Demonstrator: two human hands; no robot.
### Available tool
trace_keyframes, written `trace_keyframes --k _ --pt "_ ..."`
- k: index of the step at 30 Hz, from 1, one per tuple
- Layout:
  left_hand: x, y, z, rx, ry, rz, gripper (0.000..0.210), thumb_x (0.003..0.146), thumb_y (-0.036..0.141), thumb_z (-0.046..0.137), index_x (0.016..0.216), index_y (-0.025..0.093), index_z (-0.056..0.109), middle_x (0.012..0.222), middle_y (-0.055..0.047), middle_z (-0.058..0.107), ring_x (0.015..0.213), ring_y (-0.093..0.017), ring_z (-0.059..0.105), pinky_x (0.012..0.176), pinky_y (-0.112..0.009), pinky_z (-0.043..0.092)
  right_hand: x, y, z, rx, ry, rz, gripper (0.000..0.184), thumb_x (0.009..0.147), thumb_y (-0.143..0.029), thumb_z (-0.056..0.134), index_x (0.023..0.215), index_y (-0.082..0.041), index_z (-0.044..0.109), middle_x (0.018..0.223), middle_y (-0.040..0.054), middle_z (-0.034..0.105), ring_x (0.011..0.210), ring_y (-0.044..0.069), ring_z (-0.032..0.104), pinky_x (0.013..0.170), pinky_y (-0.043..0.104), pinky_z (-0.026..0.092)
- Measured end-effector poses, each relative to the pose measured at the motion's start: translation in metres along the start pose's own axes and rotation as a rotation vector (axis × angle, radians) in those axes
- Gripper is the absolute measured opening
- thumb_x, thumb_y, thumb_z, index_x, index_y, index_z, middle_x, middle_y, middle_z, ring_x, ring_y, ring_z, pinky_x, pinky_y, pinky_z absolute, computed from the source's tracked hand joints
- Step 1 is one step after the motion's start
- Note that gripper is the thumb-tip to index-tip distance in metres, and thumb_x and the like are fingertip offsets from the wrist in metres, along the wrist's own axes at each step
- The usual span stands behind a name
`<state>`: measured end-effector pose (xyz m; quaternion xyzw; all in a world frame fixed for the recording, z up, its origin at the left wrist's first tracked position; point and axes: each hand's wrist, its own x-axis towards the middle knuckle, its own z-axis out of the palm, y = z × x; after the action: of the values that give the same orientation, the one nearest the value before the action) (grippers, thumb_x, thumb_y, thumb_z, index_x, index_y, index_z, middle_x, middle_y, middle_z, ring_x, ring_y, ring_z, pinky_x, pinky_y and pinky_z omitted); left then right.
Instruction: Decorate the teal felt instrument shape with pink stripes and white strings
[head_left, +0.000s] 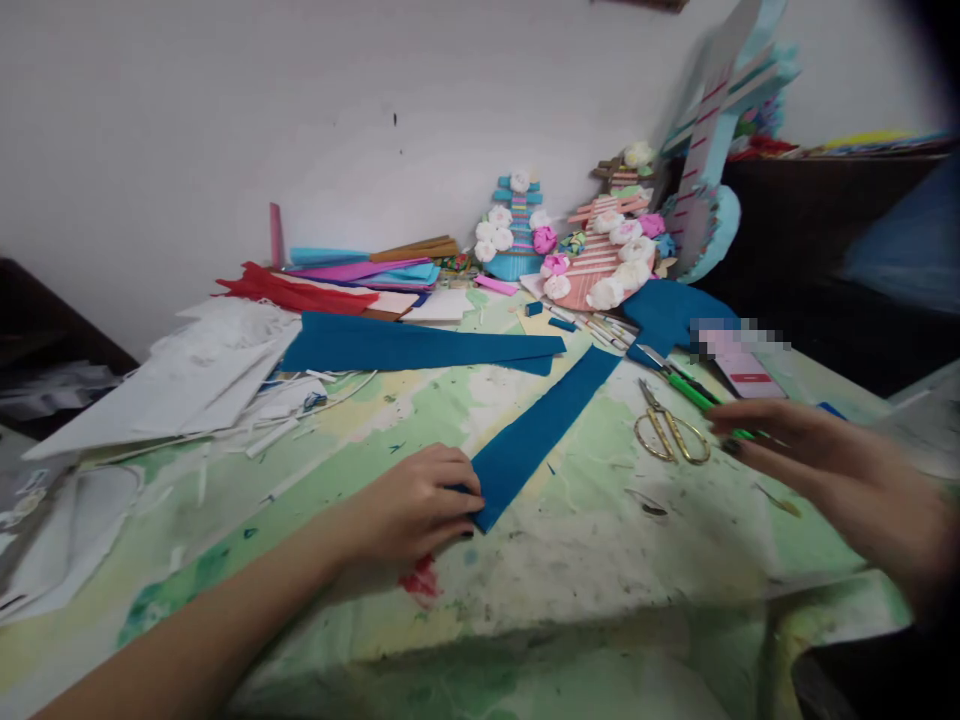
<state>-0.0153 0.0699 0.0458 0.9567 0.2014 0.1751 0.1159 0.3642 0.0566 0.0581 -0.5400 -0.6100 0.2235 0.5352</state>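
Observation:
A long blue strip (544, 430), of paper or thin foam, lies slantwise on the table. Over its near end, my left hand (431, 500) has its fingers bent together, gripping the edge. My right hand (832, 470) is blurred, with thumb and forefinger apart around the near end of a green-handled craft knife (686, 390). The knife looks sharp and still, resting on the table. Gold-handled scissors (670, 435) lie just left of my right hand. Wider blue pieces (405, 342) are stacked beyond the strip.
Coloured paper sheets (360, 270) and white sheets (172, 380) lie at the back left. Flower-decorated guitar-shaped crafts (517, 235) lean by the wall. Pens (600, 325), a blue cutout (675, 310) and a pink phone-like object (739, 362) sit at the back right. Paper scraps (274, 437) litter the left.

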Motion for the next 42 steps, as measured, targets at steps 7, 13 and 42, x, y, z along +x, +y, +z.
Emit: trace_keyframes --k 7,13,42 --pt "0.0 0.003 0.008 0.103 0.013 0.0 0.02 0.088 0.021 0.05 0.1 0.018 0.066 0.097 -0.009 0.066 0.095 -0.019 0.058 0.083 -0.036 0.047 0.13 0.039 0.073 -0.71 -0.267 0.023 0.016 0.073 -0.018 0.061 0.088 -0.015 0.064 0.092 0.0106 0.069 0.083 0.023 0.063 0.073 0.033 0.046" --pt "-0.005 -0.004 0.012 0.124 0.0 0.059 0.024 0.089 0.013 0.045 0.105 0.015 0.062 0.101 -0.012 0.066 0.095 -0.02 0.059 0.086 -0.038 0.045 0.156 0.049 0.11 -0.86 -0.244 -0.027 0.009 0.07 -0.012 0.058 0.077 -0.014 0.064 0.088 0.0137 0.067 0.089 0.028 0.06 0.077 0.036 0.042" --pt "0.001 -0.01 0.011 -0.125 -0.082 -0.084 0.022 0.088 0.011 0.046 0.106 0.015 0.059 0.103 -0.012 0.061 0.098 -0.02 0.054 0.087 -0.037 0.045 0.041 0.024 0.179 -0.752 -0.816 -0.601 0.074 0.088 -0.064 0.021 0.147 -0.02 0.011 0.152 0.0073 0.014 0.139 0.029 0.009 0.11 0.056 0.013"
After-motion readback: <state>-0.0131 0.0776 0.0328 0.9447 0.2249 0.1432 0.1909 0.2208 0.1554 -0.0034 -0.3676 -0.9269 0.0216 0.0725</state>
